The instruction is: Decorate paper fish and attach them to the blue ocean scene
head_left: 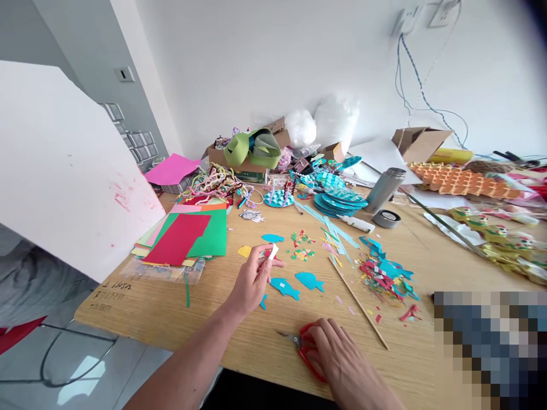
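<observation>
My left hand (pixel 253 280) hovers over the wooden table (pixel 239 336) with its thumb and fingers pinched on a small white and red paper scrap (pixel 272 251). Just right of it lie two teal paper fish (pixel 285 288) (pixel 310 280), and a third fish (pixel 272 238) lies farther back beside a yellow cut-out (pixel 244 251). At the near edge my right hand (pixel 337 356) rests closed on red-handled scissors (pixel 304 344), whose blades point left. A thin wooden stick (pixel 358 302) lies diagonally to the right of the fish.
Stacked coloured paper sheets (pixel 186 236) lie at the left under a large white board (pixel 64 165). Paper scraps (pixel 384 273), teal paper plates (pixel 339 202), a metal flask (pixel 384 189), a tape roll (pixel 387 218), boxes and craft clutter fill the back.
</observation>
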The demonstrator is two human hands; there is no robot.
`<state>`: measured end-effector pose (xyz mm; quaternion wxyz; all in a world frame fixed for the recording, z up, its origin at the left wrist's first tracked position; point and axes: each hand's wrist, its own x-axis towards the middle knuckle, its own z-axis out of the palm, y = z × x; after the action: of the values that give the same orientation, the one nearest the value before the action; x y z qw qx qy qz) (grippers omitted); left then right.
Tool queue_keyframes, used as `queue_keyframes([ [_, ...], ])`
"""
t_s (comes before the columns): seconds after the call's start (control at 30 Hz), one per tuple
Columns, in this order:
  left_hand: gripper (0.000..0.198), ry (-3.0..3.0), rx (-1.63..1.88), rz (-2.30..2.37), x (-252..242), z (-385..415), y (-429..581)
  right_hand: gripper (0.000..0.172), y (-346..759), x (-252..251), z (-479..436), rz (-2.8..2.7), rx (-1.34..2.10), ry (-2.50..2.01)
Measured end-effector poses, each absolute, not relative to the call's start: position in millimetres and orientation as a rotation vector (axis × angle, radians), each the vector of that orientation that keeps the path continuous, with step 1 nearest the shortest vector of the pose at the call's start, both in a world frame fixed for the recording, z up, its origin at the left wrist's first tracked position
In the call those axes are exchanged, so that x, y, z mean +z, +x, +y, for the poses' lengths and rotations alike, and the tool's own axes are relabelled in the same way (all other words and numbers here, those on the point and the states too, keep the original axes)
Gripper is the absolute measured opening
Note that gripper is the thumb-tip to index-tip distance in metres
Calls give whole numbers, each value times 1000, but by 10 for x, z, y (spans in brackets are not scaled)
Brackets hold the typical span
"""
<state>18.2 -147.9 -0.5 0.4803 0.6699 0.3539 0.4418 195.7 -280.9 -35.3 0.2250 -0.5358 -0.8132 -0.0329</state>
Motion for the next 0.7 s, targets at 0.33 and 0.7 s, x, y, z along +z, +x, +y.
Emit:
queue_keyframes([
  [0.33, 29, 1534, 1042, 734, 4, -1489, 186, 19, 2134, 250, -2431, -1944, 450, -1668],
  [0.7, 31, 1437, 956, 616, 28, -1517, 181, 32, 2002, 275, -2118, -1943, 571, -1670],
])
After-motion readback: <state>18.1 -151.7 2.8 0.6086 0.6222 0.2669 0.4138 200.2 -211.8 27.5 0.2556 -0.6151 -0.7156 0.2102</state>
